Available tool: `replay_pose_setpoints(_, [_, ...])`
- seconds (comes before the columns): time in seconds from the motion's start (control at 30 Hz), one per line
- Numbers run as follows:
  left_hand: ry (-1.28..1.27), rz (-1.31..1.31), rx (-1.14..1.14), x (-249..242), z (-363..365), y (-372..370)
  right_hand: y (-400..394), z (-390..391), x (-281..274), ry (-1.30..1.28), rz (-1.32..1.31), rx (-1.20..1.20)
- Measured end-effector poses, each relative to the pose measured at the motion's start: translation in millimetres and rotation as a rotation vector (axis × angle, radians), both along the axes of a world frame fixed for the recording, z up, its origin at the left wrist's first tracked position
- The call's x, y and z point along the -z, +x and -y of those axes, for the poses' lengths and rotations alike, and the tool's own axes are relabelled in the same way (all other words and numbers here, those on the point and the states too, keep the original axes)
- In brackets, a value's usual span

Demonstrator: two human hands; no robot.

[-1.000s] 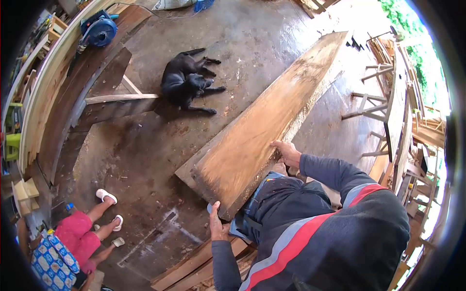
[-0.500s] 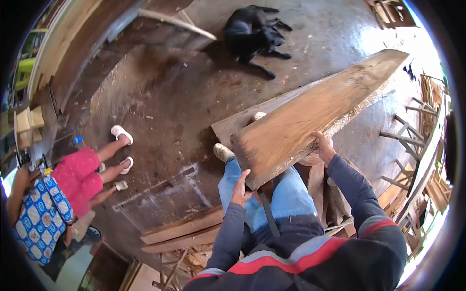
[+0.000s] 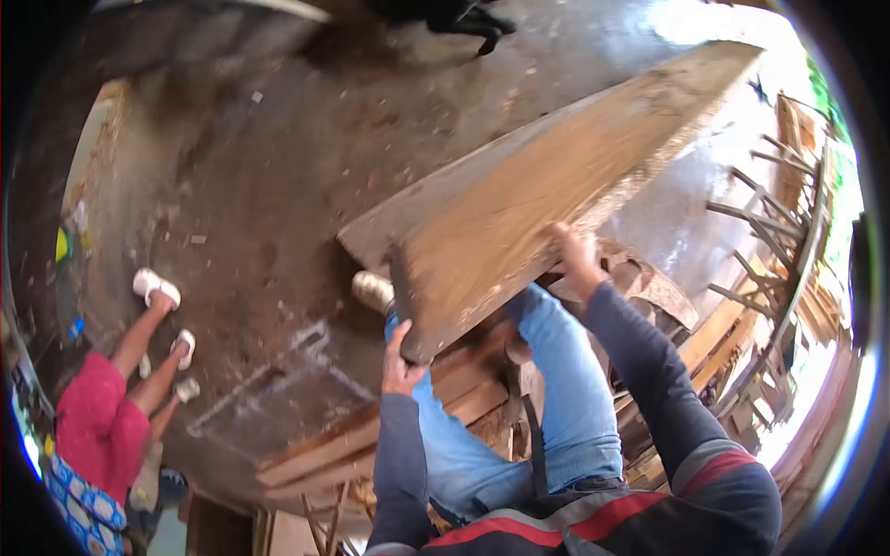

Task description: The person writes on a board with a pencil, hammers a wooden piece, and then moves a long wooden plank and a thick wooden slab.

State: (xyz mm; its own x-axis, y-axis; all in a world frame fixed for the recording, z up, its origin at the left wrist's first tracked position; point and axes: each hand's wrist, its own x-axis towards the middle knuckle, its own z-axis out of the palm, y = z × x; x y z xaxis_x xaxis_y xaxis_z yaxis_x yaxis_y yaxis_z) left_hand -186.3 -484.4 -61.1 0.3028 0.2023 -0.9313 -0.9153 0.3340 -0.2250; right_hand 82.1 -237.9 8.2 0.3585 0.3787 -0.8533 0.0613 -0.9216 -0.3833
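Observation:
A long, thick wooden plank (image 3: 547, 199) slants from in front of my legs toward the upper right, its near end raised. My left hand (image 3: 401, 364) grips the near end at its lower corner, thumb on the end face. On the right long edge, which looks rough and bark-like, my right hand (image 3: 577, 258) is closed, fingers partly hidden beneath. Under and behind this plank lies another greyish board (image 3: 371, 222), mostly covered by it. My shoe (image 3: 373, 291) stands close to the near end.
At left another person (image 3: 107, 417) in pink shorts stands on the floor. A black dog (image 3: 450, 14) lies at the top. Stacked timber (image 3: 315, 461) is below left, wood pieces (image 3: 654, 287) beside my right leg, and wooden frames with legs (image 3: 765, 218) at right.
The near end of the plank has shifted left relative to my body, both hands still on it. My legs are farther apart. The view has tilted, and the dog sits higher in it.

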Motion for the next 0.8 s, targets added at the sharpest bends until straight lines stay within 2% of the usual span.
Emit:
replay_pose_setpoints(0.03, [0.028,-0.030,0.036,-22,-15,1,25,15,29,-0.017,-0.022,0.058])
replay_pose_setpoints(0.07, [0.006,-0.077,0.051,-35,-28,7,20,16,24,0.016,-0.024,0.122])
replay_pose_setpoints(0.1, [0.055,-0.014,0.110,-19,-16,2,-6,8,-7,0.066,0.125,0.102])
replay_pose_setpoints(0.13, [-0.047,0.002,0.118,-23,-23,0,23,24,39,0.031,0.123,0.041])
replay_pose_setpoints(0.17, [-0.033,0.050,0.140,-7,-14,-8,24,28,51,0.090,0.212,0.051])
replay_pose_setpoints(0.2, [0.012,0.047,0.176,-5,-20,-14,19,26,48,0.003,0.321,-0.012])
replay_pose_setpoints(0.3, [-0.057,0.078,0.406,-5,-35,-24,5,20,19,0.055,0.292,0.047])
replay_pose_setpoints(0.37, [-0.080,0.058,0.505,2,-45,-22,4,17,13,0.041,0.306,-0.013])
replay_pose_setpoints(0.4, [-0.075,0.011,0.495,9,-42,-18,4,15,10,0.063,0.305,0.037])
replay_pose_setpoints(0.47, [0.018,-0.197,0.695,33,-28,-15,0,16,4,-0.007,0.333,-0.024])
replay_pose_setpoints(0.5, [0.036,-0.235,0.825,23,-32,-13,2,19,3,-0.003,0.320,0.001])
replay_pose_setpoints(0.63, [-0.030,-0.381,0.870,2,-30,8,16,32,-4,-0.027,0.276,-0.006])
replay_pose_setpoints(0.73, [0.058,-0.302,0.902,6,-7,23,34,52,-4,-0.031,0.253,0.021])
replay_pose_setpoints(0.8, [0.057,-0.177,0.874,28,16,33,48,67,9,-0.044,0.270,-0.003])
